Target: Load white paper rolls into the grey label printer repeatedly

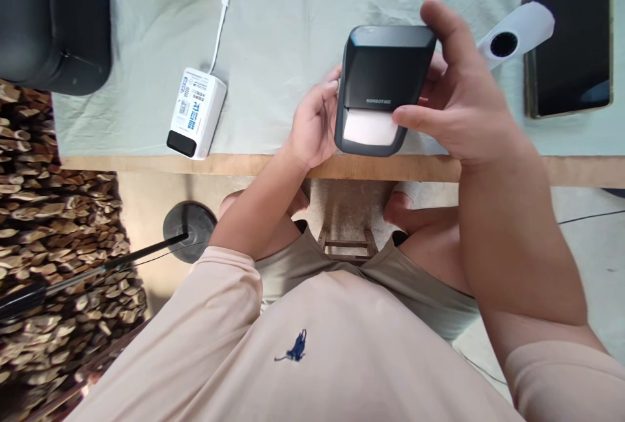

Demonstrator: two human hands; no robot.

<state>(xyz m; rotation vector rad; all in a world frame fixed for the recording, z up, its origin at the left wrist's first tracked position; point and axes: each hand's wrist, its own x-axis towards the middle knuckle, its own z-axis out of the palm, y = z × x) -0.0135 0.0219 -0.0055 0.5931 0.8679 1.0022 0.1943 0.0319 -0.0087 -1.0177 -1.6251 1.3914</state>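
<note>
A dark label printer (385,73) with a white paper strip (370,127) at its near end is held up over the table's front edge. My left hand (315,124) grips its left side, with the fingers partly hidden behind it. On its right side is my right hand (459,83), thumb on the near corner by the paper and a finger at the far corner. To the left on the cloth lies a white power bank (198,112) with a short white cable (219,34).
A light cloth covers the table (273,31) with its wooden front edge. A black case (53,25) stands at the far left. At the right, a white device (520,31) overlaps a dark tablet (573,44). Stacked firewood (58,239) and a black stand base (189,230) are lower left.
</note>
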